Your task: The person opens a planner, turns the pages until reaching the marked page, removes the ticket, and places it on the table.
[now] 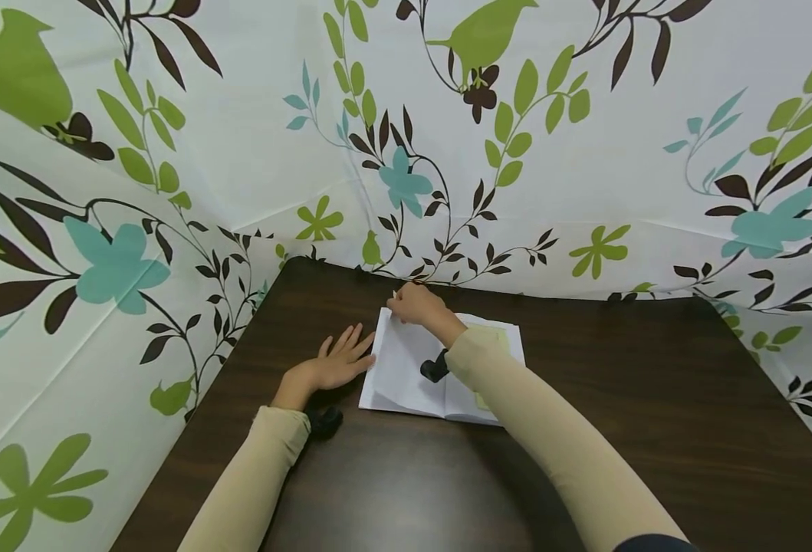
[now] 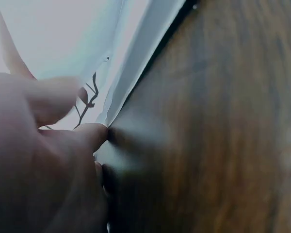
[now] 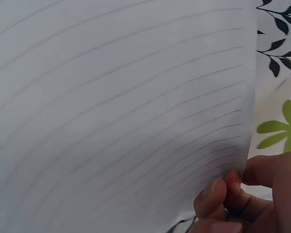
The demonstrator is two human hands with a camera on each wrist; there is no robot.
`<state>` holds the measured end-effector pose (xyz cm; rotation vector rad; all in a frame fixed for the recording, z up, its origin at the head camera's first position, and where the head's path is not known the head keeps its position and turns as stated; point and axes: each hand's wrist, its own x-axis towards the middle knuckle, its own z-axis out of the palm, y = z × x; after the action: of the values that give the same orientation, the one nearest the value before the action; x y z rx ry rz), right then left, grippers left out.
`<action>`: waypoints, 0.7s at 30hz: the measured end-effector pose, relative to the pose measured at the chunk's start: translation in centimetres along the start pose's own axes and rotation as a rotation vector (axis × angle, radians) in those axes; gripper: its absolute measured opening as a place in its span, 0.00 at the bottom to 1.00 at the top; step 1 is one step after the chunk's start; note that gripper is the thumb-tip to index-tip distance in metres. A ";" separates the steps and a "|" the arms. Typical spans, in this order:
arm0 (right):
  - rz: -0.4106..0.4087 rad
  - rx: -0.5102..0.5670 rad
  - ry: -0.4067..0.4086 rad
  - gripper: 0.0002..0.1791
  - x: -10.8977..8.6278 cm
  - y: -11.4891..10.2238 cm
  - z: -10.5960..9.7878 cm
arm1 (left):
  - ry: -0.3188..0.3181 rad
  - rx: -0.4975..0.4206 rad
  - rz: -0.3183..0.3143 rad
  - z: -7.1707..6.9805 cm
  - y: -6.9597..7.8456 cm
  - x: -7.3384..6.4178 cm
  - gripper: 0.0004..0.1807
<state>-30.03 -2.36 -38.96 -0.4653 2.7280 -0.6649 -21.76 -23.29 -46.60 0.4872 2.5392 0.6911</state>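
Note:
An open notebook (image 1: 406, 360) with white ruled pages lies on the dark table. At its far left corner, my right hand (image 1: 418, 304) pinches the corner of a page; in the right wrist view the lined page (image 3: 136, 107) curves up to the thumb and fingers (image 3: 211, 194). Spread flat beside the notebook's left edge is my left hand (image 1: 336, 364), its fingertips right at the page edge. The left wrist view shows this hand (image 2: 43, 145) close to the notebook's side. My right forearm covers part of the right-hand page, where a pale yellow-green patch (image 1: 498, 337) shows.
The dark wooden table (image 1: 654, 399) stretches to both sides. A white cloth (image 1: 240, 138) printed with leaves, flowers and birds hangs behind it and along the left. Black wrist devices are strapped at the left wrist (image 1: 324, 422) and the right wrist (image 1: 435, 368).

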 end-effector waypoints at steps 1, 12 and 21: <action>0.007 -0.012 0.001 0.21 0.1 -0.2 0.2 | 0.002 -0.015 -0.004 -0.2 0.1 -0.1 0.46; 0.080 -0.072 0.010 0.20 1.1 -0.1 3.7 | 0.009 -0.020 -0.028 0.1 0.5 -0.5 0.45; 0.088 -0.113 0.039 0.19 1.3 -0.2 4.9 | 0.021 0.079 0.004 0.7 -0.8 0.2 0.51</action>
<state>-29.37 -4.95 -43.28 -0.3581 2.8152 -0.5050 -21.78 -23.57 -47.63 0.5136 2.5937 0.6024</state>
